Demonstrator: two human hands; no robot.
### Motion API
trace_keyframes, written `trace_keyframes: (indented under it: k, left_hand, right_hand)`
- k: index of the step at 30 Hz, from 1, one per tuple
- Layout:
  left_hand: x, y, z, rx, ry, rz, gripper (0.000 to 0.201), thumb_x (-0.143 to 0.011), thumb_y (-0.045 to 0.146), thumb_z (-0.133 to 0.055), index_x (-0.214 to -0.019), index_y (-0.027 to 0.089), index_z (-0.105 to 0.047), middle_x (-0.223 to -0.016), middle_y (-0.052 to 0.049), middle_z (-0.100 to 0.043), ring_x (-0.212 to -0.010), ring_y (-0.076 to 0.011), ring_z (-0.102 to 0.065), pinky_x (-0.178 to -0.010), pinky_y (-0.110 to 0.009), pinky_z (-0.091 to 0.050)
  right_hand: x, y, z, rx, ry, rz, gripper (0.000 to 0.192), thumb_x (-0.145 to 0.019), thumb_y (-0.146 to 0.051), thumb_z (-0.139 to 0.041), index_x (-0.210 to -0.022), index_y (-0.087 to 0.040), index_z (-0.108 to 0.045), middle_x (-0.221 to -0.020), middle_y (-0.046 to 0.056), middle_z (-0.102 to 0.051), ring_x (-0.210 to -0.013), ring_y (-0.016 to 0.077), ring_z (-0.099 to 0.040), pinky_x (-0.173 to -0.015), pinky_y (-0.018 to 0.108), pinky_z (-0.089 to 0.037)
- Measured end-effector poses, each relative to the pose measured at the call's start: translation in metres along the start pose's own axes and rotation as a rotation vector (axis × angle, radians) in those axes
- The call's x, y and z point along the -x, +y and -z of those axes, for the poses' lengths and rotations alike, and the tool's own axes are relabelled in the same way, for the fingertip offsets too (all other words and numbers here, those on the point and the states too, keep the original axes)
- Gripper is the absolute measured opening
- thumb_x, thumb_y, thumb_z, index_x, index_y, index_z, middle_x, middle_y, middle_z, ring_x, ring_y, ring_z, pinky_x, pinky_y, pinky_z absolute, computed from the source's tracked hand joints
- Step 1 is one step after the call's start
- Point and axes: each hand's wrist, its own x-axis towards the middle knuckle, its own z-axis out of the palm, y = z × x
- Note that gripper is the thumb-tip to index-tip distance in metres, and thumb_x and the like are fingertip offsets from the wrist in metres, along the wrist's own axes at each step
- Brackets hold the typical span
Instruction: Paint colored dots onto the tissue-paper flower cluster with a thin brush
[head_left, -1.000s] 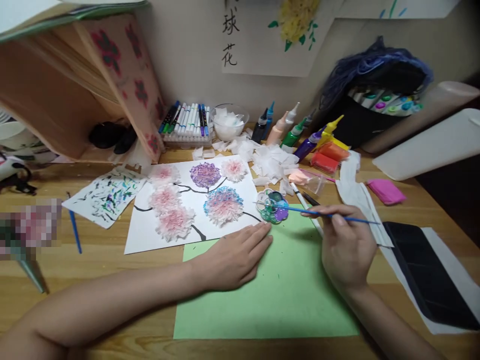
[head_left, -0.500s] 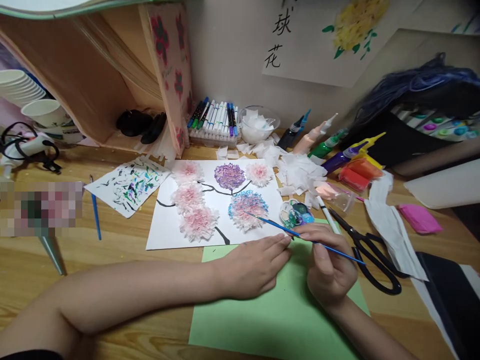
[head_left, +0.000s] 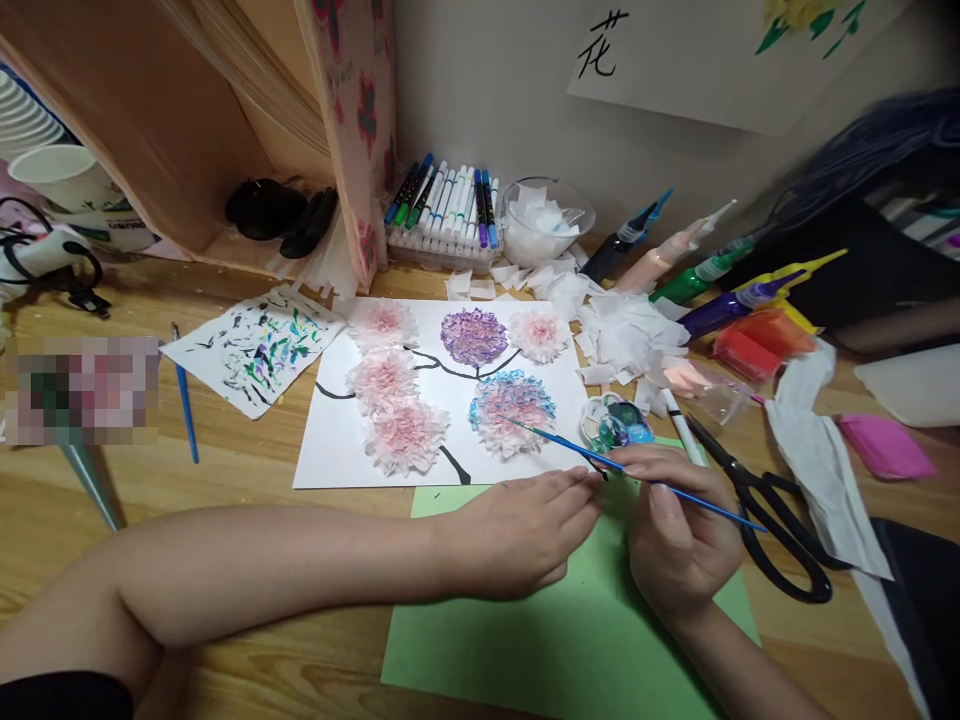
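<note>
My right hand (head_left: 686, 535) pinches a thin blue paintbrush (head_left: 574, 447), its tip at the pink-and-blue paper flower (head_left: 514, 412). Blue paint covers that flower's upper edge; its lower petals are pale pink. My left hand (head_left: 529, 530) lies flat, fingers stretched out, across the lower edge of the white sheet (head_left: 330, 445) and the green paper (head_left: 480, 650). Also on the white sheet are a purple flower (head_left: 474, 337), several pink flowers (head_left: 405, 432) and black painted stems. A small paint palette (head_left: 616, 424) sits just beyond my right hand.
Black scissors (head_left: 780, 510) and a white marker (head_left: 682, 425) lie to the right. Paint bottles (head_left: 701, 270), paper scraps (head_left: 630, 330), a glass bowl (head_left: 547, 220) and a marker rack (head_left: 442, 245) stand behind. At left are a paint-smeared sheet (head_left: 255, 350) and another blue brush (head_left: 184, 400).
The camera view has shifted, so objects at the back appear higher and the right side further right. Both hands keep nearly the same places, with the brush tip still at the pink-and-blue flower.
</note>
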Motion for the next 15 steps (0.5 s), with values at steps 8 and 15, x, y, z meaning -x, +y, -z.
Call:
trace_keyframes:
  k: [8,15]
  left_hand:
    - [-0.0007,0.0002,0.0008,0.022,-0.006,0.005,0.047,-0.093,0.016,-0.045,-0.134,-0.006,-0.042,-0.144,-0.026,-0.045,-0.138,-0.0325,-0.039,-0.113,-0.041,-0.037]
    - [-0.0007,-0.0004,0.0025,-0.008,-0.020,0.003,0.046,-0.094,0.018,-0.043,-0.134,-0.004,-0.044,-0.143,-0.024,-0.047,-0.138,-0.0319,-0.038,-0.114,-0.039,-0.035]
  right_hand:
    - [-0.0021,-0.0018,-0.0013,-0.034,0.016,0.001,0.017,-0.087,-0.017,-0.050,-0.088,-0.024,-0.065,-0.079,0.002,-0.067,-0.079,0.0207,-0.064,-0.073,0.038,-0.050]
    - [-0.0012,-0.0006,-0.0013,-0.039,-0.021,0.026,0.018,-0.087,-0.013,-0.050,-0.089,-0.022,-0.066,-0.081,0.002,-0.068,-0.081,0.0185,-0.064,-0.075,0.036,-0.048]
